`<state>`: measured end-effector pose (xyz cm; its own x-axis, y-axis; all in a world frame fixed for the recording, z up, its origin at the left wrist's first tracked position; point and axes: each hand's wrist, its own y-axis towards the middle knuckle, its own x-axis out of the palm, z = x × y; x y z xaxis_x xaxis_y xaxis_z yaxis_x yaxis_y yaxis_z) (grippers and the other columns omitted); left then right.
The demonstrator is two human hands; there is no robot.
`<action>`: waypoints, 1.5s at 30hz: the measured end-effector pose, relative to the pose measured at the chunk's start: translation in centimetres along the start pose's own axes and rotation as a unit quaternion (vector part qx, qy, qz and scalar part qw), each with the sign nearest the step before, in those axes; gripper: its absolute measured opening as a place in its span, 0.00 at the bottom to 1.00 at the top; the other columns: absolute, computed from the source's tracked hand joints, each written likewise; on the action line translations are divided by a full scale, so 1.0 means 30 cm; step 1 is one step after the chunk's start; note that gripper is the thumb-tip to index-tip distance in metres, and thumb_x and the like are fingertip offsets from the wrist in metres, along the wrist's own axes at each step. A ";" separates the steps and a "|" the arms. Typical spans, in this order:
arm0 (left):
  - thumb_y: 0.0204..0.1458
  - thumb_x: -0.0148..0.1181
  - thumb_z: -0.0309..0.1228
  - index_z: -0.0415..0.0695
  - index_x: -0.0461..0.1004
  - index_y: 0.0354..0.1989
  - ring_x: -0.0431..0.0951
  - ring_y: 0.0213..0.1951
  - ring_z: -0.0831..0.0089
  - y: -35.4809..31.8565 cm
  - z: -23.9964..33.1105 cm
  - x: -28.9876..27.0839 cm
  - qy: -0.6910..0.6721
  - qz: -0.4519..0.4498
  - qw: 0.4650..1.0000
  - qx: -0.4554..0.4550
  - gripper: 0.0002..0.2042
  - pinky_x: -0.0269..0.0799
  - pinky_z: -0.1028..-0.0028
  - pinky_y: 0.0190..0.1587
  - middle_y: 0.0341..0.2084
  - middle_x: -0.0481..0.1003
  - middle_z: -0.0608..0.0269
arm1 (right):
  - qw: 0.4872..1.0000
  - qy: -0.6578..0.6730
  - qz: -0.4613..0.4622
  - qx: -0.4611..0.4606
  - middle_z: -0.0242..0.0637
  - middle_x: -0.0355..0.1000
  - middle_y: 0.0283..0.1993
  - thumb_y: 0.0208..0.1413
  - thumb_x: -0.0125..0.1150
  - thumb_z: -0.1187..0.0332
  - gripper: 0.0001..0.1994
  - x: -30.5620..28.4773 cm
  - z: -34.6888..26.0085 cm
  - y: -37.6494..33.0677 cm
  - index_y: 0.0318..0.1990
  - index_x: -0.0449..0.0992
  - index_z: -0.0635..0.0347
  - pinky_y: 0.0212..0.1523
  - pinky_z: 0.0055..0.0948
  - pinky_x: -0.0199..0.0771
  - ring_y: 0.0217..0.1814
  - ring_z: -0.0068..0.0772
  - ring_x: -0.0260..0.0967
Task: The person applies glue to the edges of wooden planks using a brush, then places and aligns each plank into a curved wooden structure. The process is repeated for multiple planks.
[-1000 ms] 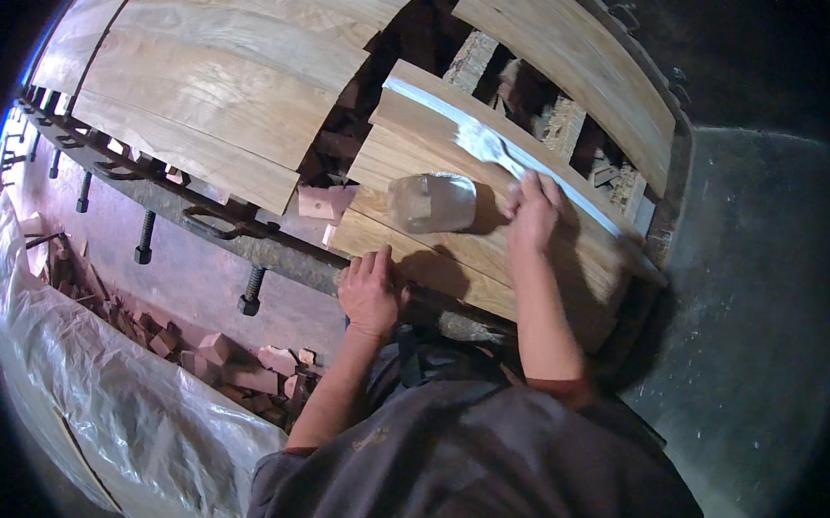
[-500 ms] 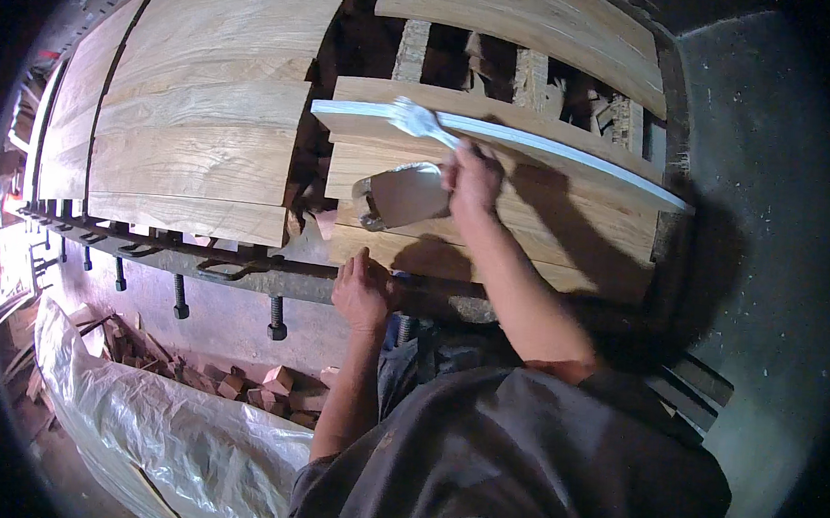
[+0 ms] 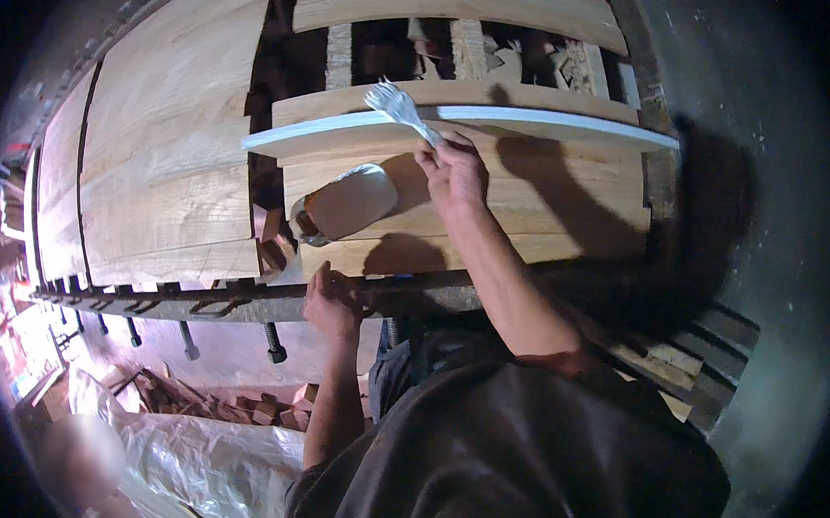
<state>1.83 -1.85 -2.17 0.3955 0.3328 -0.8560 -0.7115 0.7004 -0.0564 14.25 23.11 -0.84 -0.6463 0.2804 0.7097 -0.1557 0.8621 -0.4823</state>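
Note:
My right hand (image 3: 458,173) is closed round the handle of a brush (image 3: 398,105) whose bristles are caked white. The bristles are over the left part of a wooden strip standing on edge, its narrow top edge (image 3: 532,118) coated white. Below the strip lie flat pale boards (image 3: 564,238). On them, left of my right hand, rests an open container (image 3: 351,201) with a whitish filling, its rim smeared white. My left hand (image 3: 334,302) is at the near metal rail (image 3: 422,298), fingers curled over it.
Wide wooden panels (image 3: 174,147) lie to the left, and another panel (image 3: 454,6) at the far side. Dark gaps with scraps show between crosspieces (image 3: 468,50). Bolts (image 3: 274,344) hang under the rail. Plastic sheeting (image 3: 212,458) and wood offcuts lie below; a grey wall (image 3: 755,107) stands right.
The view has shifted. My right hand has brought the brush farther left along the strip's white edge. My left hand stays at the rail. A blurred round shape has appeared at the lower left.

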 end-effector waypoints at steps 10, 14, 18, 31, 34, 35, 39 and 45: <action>0.38 0.63 0.29 0.41 0.74 0.48 0.79 0.36 0.58 -0.021 -0.037 0.039 -0.038 0.008 0.999 -0.025 0.23 0.74 0.65 0.41 0.31 0.78 0.58 | 0.955 -0.164 0.175 -0.175 0.46 0.73 0.41 0.53 0.59 0.81 0.11 -0.399 -0.358 -0.046 0.45 0.71 0.70 0.42 0.36 0.80 0.40 0.40 0.75; 0.43 0.60 0.26 0.39 0.75 0.48 0.78 0.29 0.70 -0.032 -0.105 0.091 -0.127 0.031 0.991 -0.024 0.20 0.73 0.73 0.36 0.27 0.79 0.63 | 0.954 -0.241 0.118 -0.135 0.44 0.74 0.40 0.55 0.59 0.78 0.07 -0.250 -0.285 -0.099 0.41 0.74 0.71 0.40 0.34 0.81 0.38 0.36 0.76; 0.37 0.61 0.27 0.39 0.74 0.47 0.79 0.29 0.63 -0.008 0.046 0.006 -0.038 0.005 0.999 -0.012 0.23 0.74 0.69 0.35 0.25 0.78 0.63 | 0.976 -0.188 -0.025 -0.107 0.45 0.74 0.39 0.52 0.60 0.79 0.11 -0.135 -0.105 0.009 0.43 0.72 0.71 0.42 0.35 0.80 0.37 0.38 0.77; 0.36 0.61 0.26 0.42 0.75 0.46 0.79 0.29 0.65 -0.023 -0.009 0.029 -0.016 0.018 1.000 0.000 0.22 0.74 0.68 0.34 0.24 0.78 0.63 | 0.990 -0.020 0.112 -0.086 0.36 0.73 0.39 0.61 0.56 0.65 0.12 -0.643 -0.539 -0.092 0.49 0.72 0.62 0.45 0.34 0.75 0.41 0.31 0.73; 0.36 0.60 0.27 0.40 0.75 0.45 0.78 0.28 0.66 -0.011 0.037 0.013 -0.003 -0.005 1.000 -0.021 0.21 0.73 0.69 0.35 0.24 0.78 0.63 | 0.997 -0.051 0.060 -0.026 0.35 0.74 0.35 0.62 0.55 0.59 0.14 -0.440 -0.449 -0.056 0.44 0.74 0.60 0.40 0.33 0.75 0.37 0.30 0.73; 0.37 0.60 0.27 0.38 0.75 0.44 0.78 0.27 0.66 -0.010 0.012 0.017 -0.001 -0.005 1.000 -0.013 0.20 0.73 0.69 0.34 0.24 0.78 0.63 | 0.995 -0.082 0.050 -0.012 0.35 0.74 0.34 0.62 0.55 0.56 0.15 -0.376 -0.413 -0.019 0.43 0.74 0.59 0.38 0.33 0.74 0.34 0.30 0.72; 0.42 0.57 0.30 0.36 0.76 0.41 0.76 0.24 0.67 -0.006 0.061 0.013 0.029 -0.007 0.999 -0.041 0.17 0.71 0.70 0.31 0.20 0.75 0.62 | 0.990 -0.129 0.060 0.011 0.38 0.75 0.26 0.60 0.58 0.56 0.15 -0.260 -0.365 0.095 0.39 0.75 0.61 0.23 0.34 0.74 0.22 0.31 0.72; 0.43 0.56 0.34 0.37 0.76 0.44 0.78 0.26 0.65 -0.001 -0.023 0.040 -0.011 -0.015 1.000 -0.015 0.19 0.72 0.66 0.32 0.22 0.77 0.61 | 0.983 -0.114 0.136 -0.038 0.33 0.71 0.24 0.60 0.59 0.57 0.12 -0.532 -0.623 0.164 0.40 0.73 0.56 0.22 0.29 0.66 0.20 0.28 0.66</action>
<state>1.93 -1.90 -3.56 0.4285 0.3259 -0.8427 -0.7169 0.6904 -0.0975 37.76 30.78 -4.94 -0.8078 0.4115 0.4220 0.0978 0.7996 -0.5925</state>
